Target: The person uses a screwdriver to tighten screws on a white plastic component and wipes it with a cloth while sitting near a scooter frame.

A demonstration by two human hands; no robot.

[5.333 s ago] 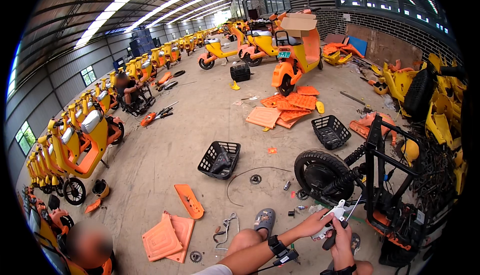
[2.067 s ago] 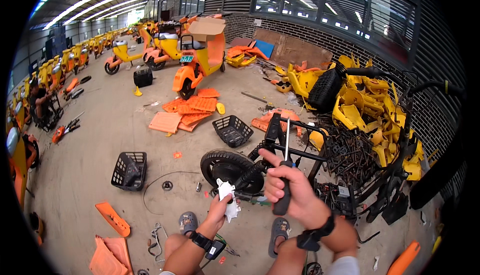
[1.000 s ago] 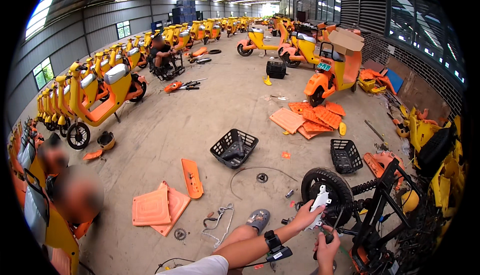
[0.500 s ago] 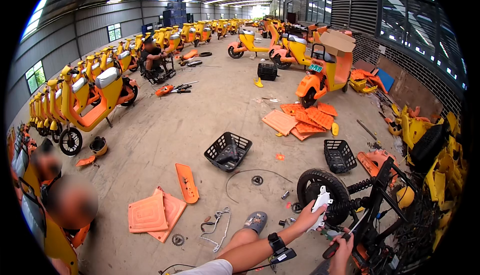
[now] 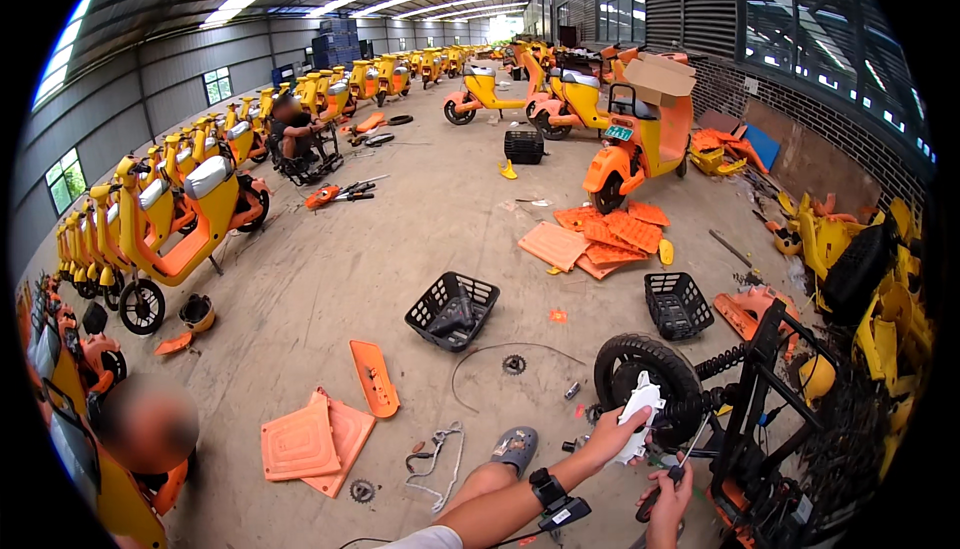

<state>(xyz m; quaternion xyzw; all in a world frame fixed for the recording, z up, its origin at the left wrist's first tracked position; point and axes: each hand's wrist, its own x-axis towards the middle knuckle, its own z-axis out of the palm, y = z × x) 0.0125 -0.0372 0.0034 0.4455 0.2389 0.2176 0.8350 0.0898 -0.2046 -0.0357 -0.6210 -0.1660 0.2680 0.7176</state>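
My left hand [image 5: 612,437] grips a white plate-like part [image 5: 645,401] with cut edges, beside the black tyre [image 5: 668,357] of a stripped scooter frame [image 5: 752,404]. Fingers closed, my right hand [image 5: 668,501] holds a screwdriver [image 5: 692,446] by its dark handle. Its thin shaft slants up toward the frame, just right of the white part. Where the tip ends is too small to make out. A coil-spring shock absorber [image 5: 722,363] joins the wheel area to the frame.
Black baskets [image 5: 452,311] [image 5: 679,306] stand ahead. Orange panels [image 5: 300,439], a sprocket [image 5: 362,490] and a white cord [image 5: 449,464] lie left. Yellow shells [image 5: 862,279] pile up at right. Rows of yellow scooters [image 5: 185,214] fill the left; another person [image 5: 294,134] sits farther off.
My right hand has shifted slightly left and down, and the screwdriver stands more upright. The left hand still grips the white part. The whole view has shifted a little.
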